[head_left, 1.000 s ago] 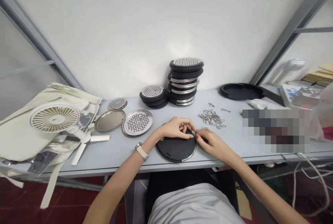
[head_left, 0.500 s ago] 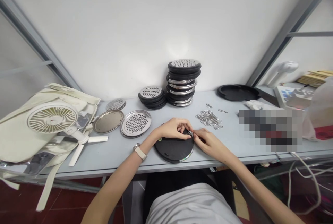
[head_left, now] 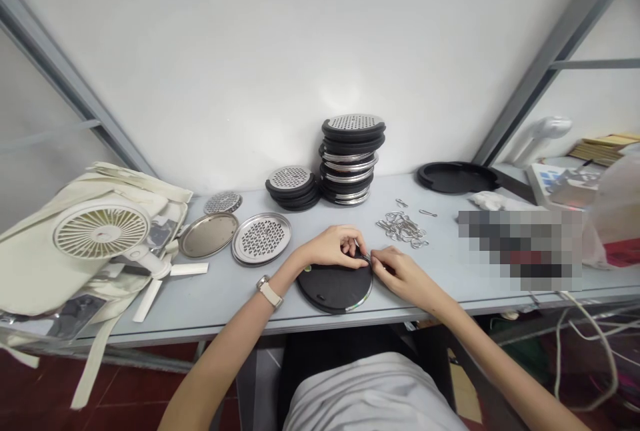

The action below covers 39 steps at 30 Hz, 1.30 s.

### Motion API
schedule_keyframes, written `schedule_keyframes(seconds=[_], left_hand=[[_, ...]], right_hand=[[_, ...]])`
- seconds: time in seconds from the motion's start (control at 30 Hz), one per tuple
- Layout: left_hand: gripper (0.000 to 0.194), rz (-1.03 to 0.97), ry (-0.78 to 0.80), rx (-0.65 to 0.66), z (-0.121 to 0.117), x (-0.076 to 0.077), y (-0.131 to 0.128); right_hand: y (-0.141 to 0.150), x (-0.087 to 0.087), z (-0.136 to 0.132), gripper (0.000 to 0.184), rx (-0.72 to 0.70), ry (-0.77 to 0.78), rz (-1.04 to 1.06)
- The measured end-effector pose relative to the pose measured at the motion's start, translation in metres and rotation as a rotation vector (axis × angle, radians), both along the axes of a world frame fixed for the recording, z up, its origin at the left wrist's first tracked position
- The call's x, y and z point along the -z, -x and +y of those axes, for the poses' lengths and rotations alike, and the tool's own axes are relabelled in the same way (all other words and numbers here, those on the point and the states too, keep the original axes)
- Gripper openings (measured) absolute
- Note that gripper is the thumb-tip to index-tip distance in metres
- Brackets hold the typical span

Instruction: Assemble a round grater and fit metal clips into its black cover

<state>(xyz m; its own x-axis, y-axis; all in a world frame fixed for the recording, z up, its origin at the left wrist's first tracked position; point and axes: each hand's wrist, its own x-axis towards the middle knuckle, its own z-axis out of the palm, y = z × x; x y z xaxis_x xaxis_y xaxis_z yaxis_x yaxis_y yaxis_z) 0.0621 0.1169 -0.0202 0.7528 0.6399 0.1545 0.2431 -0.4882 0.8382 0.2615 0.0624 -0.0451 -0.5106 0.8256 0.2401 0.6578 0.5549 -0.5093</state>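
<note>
A black round disc (head_left: 333,289) with a shiny strip along its lower right rim lies at the table's front edge. My left hand (head_left: 337,246) rests over its far side, wrist strapped with a watch, thumb and curled fingers closed at the rim. There they pinch a small metal wire clip (head_left: 367,257), mostly hidden by fingertips. From the right, my right hand (head_left: 403,275) closes thumb and forefinger on the same spot; the exact grip is partly covered. Beyond the hands lies a pile of loose wire clips (head_left: 401,227).
Behind stand a tall stack of black-rimmed perforated discs (head_left: 353,164) and a shorter stack (head_left: 293,184). Perforated metal plates (head_left: 261,237) lie left, near a white fan (head_left: 103,231) on a cream bag (head_left: 37,244). A black tray (head_left: 455,179) and plastic bag (head_left: 620,197) are at right.
Both hands stay at the disc's rim with only slight finger movement. The clip shows less between the fingertips. The disc has barely moved.
</note>
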Motion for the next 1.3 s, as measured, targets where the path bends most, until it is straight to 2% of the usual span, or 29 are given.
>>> schedule_keyframes(seconds=[0.3, 0.63, 1.3], left_hand=[[0.022, -0.097, 0.041, 0.036, 0.0026, 0.0067, -0.0007], [0.031, -0.038, 0.122, 0.038, 0.0004, -0.0016, -0.0002], [0.032, -0.060, 0.184, 0.025, 0.0004, -0.0005, 0.0000]], right_hand=[[0.0008, 0.0009, 0.0013, 0.031, 0.015, 0.008, 0.021], [0.0012, -0.0024, 0.0002, 0.030, 0.015, 0.002, 0.031], [-0.0014, 0.0039, 0.0019, 0.030, 0.028, 0.027, 0.074]])
